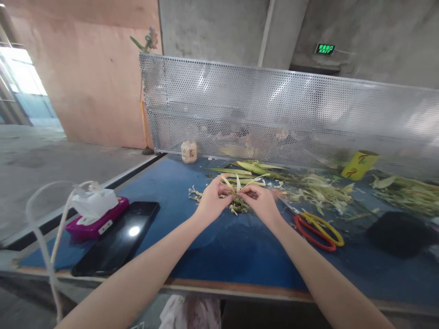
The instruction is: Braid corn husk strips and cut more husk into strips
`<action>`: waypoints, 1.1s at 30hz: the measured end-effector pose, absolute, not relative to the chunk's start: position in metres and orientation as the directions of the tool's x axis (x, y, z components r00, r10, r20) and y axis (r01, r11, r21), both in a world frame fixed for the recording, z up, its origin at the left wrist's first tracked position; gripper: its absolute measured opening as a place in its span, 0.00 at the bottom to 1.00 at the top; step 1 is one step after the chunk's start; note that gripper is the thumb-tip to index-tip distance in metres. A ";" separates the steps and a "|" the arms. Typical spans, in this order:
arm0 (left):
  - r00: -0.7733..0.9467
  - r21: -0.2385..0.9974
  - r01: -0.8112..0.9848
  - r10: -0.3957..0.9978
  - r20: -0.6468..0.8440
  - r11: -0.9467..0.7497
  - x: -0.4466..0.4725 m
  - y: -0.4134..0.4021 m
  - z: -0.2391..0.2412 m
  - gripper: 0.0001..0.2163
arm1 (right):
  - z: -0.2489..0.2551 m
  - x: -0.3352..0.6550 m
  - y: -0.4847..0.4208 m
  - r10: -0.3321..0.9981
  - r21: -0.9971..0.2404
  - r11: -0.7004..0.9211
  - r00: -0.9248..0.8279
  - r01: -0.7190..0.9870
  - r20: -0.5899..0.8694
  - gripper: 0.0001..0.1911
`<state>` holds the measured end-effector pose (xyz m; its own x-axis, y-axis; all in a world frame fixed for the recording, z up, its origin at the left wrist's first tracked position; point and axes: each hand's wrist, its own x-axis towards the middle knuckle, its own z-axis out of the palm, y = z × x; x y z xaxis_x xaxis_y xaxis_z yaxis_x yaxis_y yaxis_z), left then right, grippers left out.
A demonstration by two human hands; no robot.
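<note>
Both your hands are up in the middle of the blue tabletop point(219, 262), fingertips meeting! Your left hand point(213, 200) pinches thumb to fingers on the pale plant strips point(238, 183), and your right hand point(262, 201) closes on them from the other side, thumb and forefinger together. The strips fan upward between your fingers, one standing nearly straight, the others leaning out left and right. Just below your fingertips sits a small clump of plant bits point(236, 208); whether it joins the strips, I can't tell.

Beyond your knuckles lie long green leaves point(254, 167), with a looser heap of dry leaves point(320, 189) off to the right. Near your right forearm, scissors point(318, 231) rest with red and yellow handles towards you. Over on your left, a phone point(113, 242) lies flat beside a purple power strip point(99, 224).
</note>
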<state>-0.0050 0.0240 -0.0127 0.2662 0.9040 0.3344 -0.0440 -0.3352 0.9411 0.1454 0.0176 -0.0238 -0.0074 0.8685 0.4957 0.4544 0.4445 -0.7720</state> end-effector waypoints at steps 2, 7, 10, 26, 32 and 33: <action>0.287 0.939 -0.071 0.895 0.341 -0.336 -0.004 0.025 -0.012 0.29 | -0.022 0.145 0.018 0.899 -0.826 0.376 0.050 0.420 0.435 0.08; 0.311 0.944 -0.073 0.892 0.329 -0.322 -0.005 0.023 -0.010 0.30 | -0.018 0.145 0.016 0.940 -0.916 0.284 0.104 0.284 0.324 0.11; 0.302 0.928 -0.051 0.879 0.368 -0.370 -0.005 0.022 -0.011 0.31 | -0.016 0.144 0.015 0.934 -0.920 0.311 0.105 0.240 0.343 0.10; 0.254 0.947 -0.262 0.934 0.252 -0.184 -0.003 0.022 -0.008 0.28 | -0.016 0.143 0.002 0.485 -0.246 0.628 -0.125 0.738 0.865 0.05; 0.343 0.945 -0.304 0.912 0.226 -0.120 -0.004 0.020 -0.007 0.29 | -0.012 0.150 -0.002 0.231 0.254 0.612 -0.476 0.749 0.848 0.08; 0.353 0.949 -0.294 0.910 0.220 -0.115 -0.004 0.020 -0.007 0.29 | -0.011 0.151 -0.003 0.197 0.317 0.603 -0.522 0.732 0.830 0.09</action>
